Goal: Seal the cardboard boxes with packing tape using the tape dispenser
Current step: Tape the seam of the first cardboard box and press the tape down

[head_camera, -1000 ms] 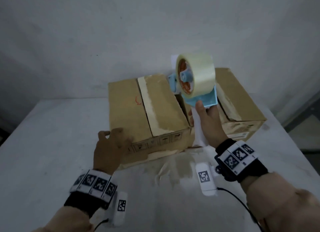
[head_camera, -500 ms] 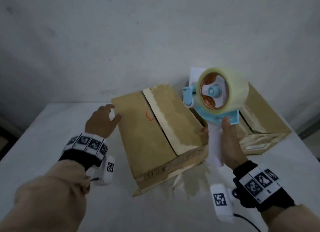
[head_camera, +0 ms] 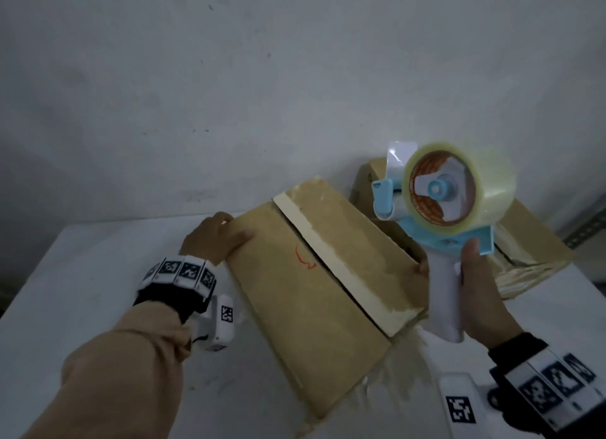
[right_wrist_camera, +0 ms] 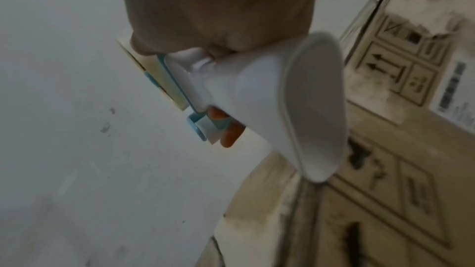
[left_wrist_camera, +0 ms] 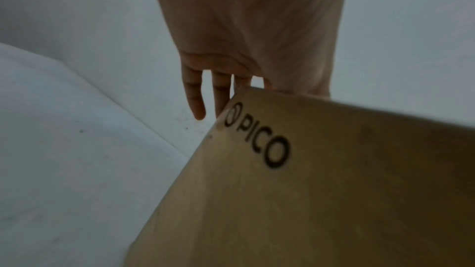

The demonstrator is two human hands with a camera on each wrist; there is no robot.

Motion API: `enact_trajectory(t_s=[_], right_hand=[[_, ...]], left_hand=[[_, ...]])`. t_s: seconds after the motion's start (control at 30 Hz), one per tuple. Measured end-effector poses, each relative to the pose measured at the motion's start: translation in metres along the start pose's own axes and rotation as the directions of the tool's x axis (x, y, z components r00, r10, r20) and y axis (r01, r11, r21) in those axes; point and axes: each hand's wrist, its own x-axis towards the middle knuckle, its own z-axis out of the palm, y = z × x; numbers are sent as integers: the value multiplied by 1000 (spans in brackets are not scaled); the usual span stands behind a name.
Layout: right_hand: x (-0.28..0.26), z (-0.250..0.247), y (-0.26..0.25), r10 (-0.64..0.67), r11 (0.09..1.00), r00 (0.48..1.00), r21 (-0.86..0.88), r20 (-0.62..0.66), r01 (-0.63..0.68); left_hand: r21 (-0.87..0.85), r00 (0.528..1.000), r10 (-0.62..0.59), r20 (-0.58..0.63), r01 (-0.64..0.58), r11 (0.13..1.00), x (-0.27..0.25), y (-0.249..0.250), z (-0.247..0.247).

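Note:
A brown cardboard box (head_camera: 311, 284) lies askew on the white table, an old pale tape strip (head_camera: 334, 258) beside its open top seam. My left hand (head_camera: 213, 238) rests on the box's far left corner, thumb on top. In the left wrist view its fingers (left_wrist_camera: 195, 98) hang straight past the corner of the box (left_wrist_camera: 334, 190), which is printed PICO. My right hand (head_camera: 478, 294) grips the white handle of the blue tape dispenser (head_camera: 452, 202), held upright above the box's right edge with a clear tape roll. The right wrist view shows the handle (right_wrist_camera: 282, 98) in my fist.
A second cardboard box (head_camera: 531, 241) stands behind the dispenser at the right. Ragged tape remnants (head_camera: 393, 379) trail from the first box's near corner. The table (head_camera: 82, 291) meets a plain wall (head_camera: 295, 77) at the back. A metal rack edge (head_camera: 587, 228) shows at far right.
The box has been turned so its seam runs diagonally. My left hand moved from the near front corner to the far left corner. The dispenser swung right, its roll face turned toward me.

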Motion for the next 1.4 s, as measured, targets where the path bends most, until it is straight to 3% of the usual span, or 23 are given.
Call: enact_trajectory(t_s=[0.13, 0.27, 0.47, 0.63, 0.73, 0.83, 0.93, 1.07, 1.23, 1.4], right_hand=[[4, 16, -15, 144, 988, 980, 31, 137, -150], [-3, 39, -26, 122, 991, 976, -84, 181, -108], [5, 78, -38, -4, 998, 940, 56, 341, -16], [12, 102, -46, -4, 1000, 892, 23, 451, -7], [16, 112, -48, -5, 999, 850, 35, 527, -16], [17, 116, -46, 22, 993, 826, 85, 564, -84], [15, 115, -41, 25, 994, 803, 69, 595, -82], [13, 115, -39, 1, 993, 786, 91, 618, -73], [16, 115, -36, -14, 992, 781, 107, 625, -69], [16, 117, -37, -43, 997, 763, 81, 645, -13]], left_hand=[[-1, 998, 7, -68, -7, 1000, -41, -29, -1], [-8, 995, 2, -103, -3, 1000, -82, -49, -2], [-92, 990, 103, -97, -112, 989, -92, -63, -7], [-125, 920, 235, -315, -286, 950, -84, -31, -37], [-300, 935, 277, -222, -336, 893, -79, -4, -48], [-584, 972, 229, -44, -212, 784, -74, 16, -47], [-648, 958, 279, 62, -174, 742, -73, 26, -45], [-741, 968, 246, 44, -134, 658, -72, 27, -47], [-826, 964, 237, 121, -35, 562, -66, 26, -49], [-832, 960, 206, 192, 47, 553, -60, 26, -59]])
